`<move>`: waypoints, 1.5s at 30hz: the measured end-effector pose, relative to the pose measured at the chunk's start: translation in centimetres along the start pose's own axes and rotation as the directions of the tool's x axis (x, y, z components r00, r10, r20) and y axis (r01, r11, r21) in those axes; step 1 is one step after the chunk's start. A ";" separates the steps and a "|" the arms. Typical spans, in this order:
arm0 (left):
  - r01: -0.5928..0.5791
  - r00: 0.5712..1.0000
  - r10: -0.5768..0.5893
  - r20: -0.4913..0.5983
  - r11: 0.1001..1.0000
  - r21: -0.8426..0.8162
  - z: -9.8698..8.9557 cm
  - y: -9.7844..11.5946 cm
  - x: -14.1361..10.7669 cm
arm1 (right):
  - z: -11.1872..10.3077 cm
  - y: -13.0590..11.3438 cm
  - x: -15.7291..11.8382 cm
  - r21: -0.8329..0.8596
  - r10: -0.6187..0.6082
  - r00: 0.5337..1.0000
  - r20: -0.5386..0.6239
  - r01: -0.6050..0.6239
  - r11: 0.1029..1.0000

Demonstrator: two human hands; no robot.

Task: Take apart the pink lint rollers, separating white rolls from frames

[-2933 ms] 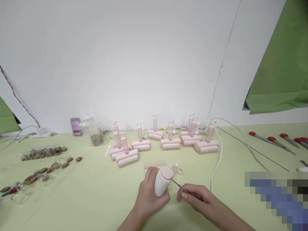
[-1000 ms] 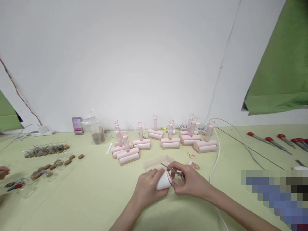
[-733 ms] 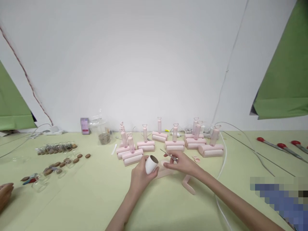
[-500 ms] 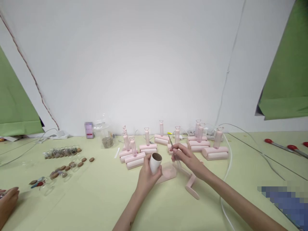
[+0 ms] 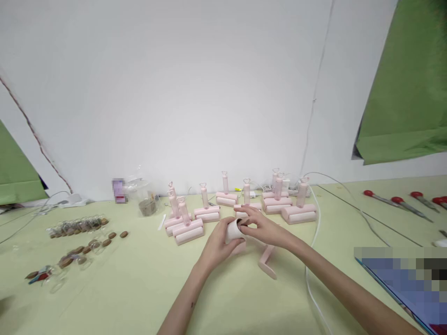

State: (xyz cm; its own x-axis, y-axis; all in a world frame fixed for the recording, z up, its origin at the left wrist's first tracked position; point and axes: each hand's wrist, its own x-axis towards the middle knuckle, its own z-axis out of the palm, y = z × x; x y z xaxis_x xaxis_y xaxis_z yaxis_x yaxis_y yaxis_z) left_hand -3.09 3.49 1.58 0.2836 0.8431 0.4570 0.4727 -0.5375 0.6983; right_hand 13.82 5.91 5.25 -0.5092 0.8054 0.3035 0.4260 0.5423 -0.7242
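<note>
White roll point(image 5: 232, 231) in left hand point(image 5: 219, 242), right hand point(image 5: 262, 228) at its mouth

Left fingers closed around the roll, thumb along its lower side. Right fingers bent and partly spread, tips at the open end; cannot tell whether they pinch anything. Roll sits just below and right of frame centre, over the pale green table point(image 5: 132, 293). Long axis tilted, running roughly left to right; open end faces right and somewhat upward, toward the right hand. Outside plain white, hollow inside dark. Left forearm slants up from the bottom edge; right forearm reaches in from the lower right corner, back of the hand uppermost. Below the right hand, a pink angled handle point(image 5: 267, 263) lies on the table. Beyond the hands, pink lint rollers point(image 5: 299, 213), handles upright, in a loose row across mid-frame. Right of the handle, a white cable point(image 5: 308, 283). Left of frame: glass vials point(image 5: 77, 226), brown cork stoppers point(image 5: 106, 242).
</note>
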 end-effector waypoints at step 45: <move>0.520 0.764 -0.322 0.559 -0.205 -0.829 5.4 2.9 -2.4 | -0.2 1.1 -6.3 0.312 0.101 0.979 -0.180 -0.040 0.949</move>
State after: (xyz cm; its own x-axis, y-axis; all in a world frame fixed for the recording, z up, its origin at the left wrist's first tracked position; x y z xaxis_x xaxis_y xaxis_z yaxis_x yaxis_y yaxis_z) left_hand 2.08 -0.04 -0.43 0.5307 0.8273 -0.1841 -0.6411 0.5339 0.5513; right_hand 17.60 1.49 2.67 -0.3210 0.8856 0.3355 0.1912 0.4076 -0.8929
